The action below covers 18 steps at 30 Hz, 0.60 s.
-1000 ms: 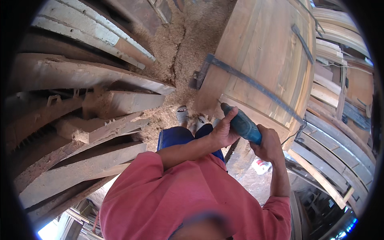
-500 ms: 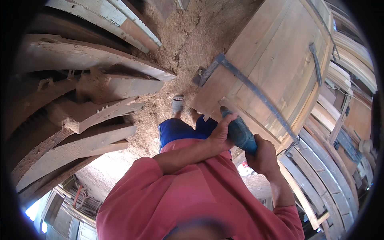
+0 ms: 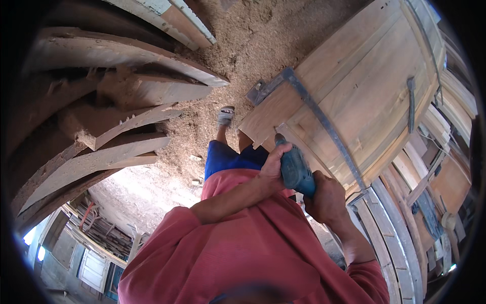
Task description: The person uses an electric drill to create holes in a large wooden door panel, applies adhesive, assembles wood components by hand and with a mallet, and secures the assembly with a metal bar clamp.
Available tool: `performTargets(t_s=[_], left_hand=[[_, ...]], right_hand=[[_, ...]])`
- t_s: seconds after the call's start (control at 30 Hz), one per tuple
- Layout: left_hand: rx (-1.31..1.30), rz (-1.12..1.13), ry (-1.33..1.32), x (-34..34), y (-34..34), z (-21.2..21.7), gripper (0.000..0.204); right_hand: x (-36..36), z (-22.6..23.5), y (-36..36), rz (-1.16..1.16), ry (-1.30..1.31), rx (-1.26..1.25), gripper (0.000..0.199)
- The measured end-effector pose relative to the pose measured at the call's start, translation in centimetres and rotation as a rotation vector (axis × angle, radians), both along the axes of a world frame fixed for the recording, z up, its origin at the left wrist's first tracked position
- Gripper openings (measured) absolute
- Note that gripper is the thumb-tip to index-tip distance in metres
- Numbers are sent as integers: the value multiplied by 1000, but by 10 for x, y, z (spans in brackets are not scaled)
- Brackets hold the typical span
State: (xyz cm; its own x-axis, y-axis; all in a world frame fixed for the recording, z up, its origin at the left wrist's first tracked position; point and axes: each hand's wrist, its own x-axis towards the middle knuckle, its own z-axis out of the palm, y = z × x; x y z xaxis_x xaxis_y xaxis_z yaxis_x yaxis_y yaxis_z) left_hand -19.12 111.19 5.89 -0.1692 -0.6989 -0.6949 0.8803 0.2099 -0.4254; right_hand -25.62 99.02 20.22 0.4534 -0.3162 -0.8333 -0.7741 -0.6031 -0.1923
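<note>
Head view: both hands grip 1 blue power tool (image 3: 296, 172), held against the lower edge of a large wooden panel (image 3: 364, 86). The left hand (image 3: 276, 162) is closed around the tool's front end; the right hand (image 3: 326, 197) is closed around its rear. A long metal bar clamp (image 3: 324, 124) crosses the panel. Curved wooden planks (image 3: 116, 126) are stacked to the left, over a floor covered in sawdust (image 3: 253, 45).

curved planks (image 3: 116, 152), sawdust floor (image 3: 248, 45) (strewn)
</note>
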Motion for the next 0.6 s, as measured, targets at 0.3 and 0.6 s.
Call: performTargets(t_s=[0.3, 0.6], left_hand=[[-25, 28, 15, 1, -4, -7, 37], [-35, 76, 23, 2, -9, -9, 41]], right_hand=[[15, -2, -12, 38, 54, 32, 37], [19, -6, -28, 161, 9, 71, 35]])
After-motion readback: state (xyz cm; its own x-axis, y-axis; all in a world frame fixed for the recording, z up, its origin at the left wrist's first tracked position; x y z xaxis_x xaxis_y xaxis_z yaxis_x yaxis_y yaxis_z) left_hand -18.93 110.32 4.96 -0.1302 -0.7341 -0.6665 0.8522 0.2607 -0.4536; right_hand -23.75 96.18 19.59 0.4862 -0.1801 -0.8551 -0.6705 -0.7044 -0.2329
